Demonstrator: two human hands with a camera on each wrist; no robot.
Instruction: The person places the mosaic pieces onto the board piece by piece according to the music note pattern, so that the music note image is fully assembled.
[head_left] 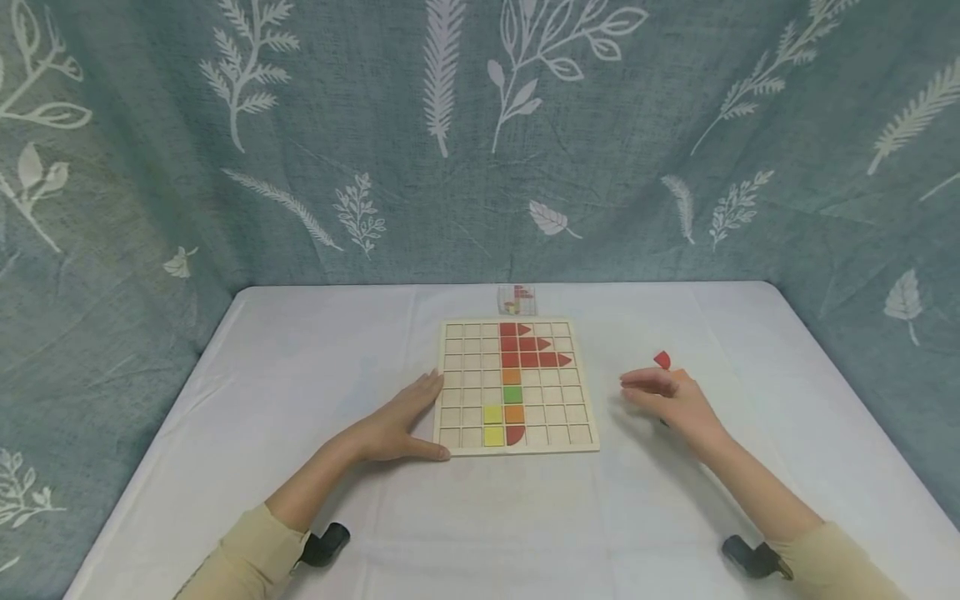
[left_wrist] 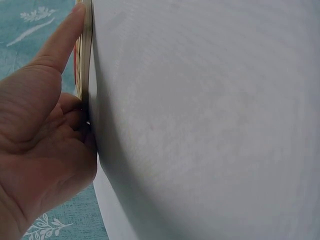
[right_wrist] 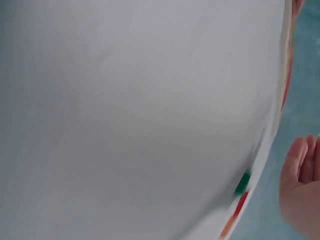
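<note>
A square wooden grid board [head_left: 465,358] lies on the table with colored tiles in some cells. Three rows of red tiles [head_left: 519,360] end in points at the upper right; below them come orange, green [head_left: 512,395] and orange tiles, two yellow tiles [head_left: 492,425] and a rounded red tile [head_left: 515,435]. My left hand [head_left: 401,421] rests at the board's left edge, thumb by the near-left corner. Right of the board, my right hand [head_left: 671,404] hovers with fingers loosely extended and no piece showing between them. A red piece [head_left: 662,359] lies just beyond it.
A small picture card [head_left: 517,300] with a colored pattern lies behind the board. Near the right hand are a green piece [right_wrist: 242,184] and an orange piece [right_wrist: 227,227], mostly hidden in the head view. A leaf-patterned curtain [head_left: 450,208] borders the white table [head_left: 315,350].
</note>
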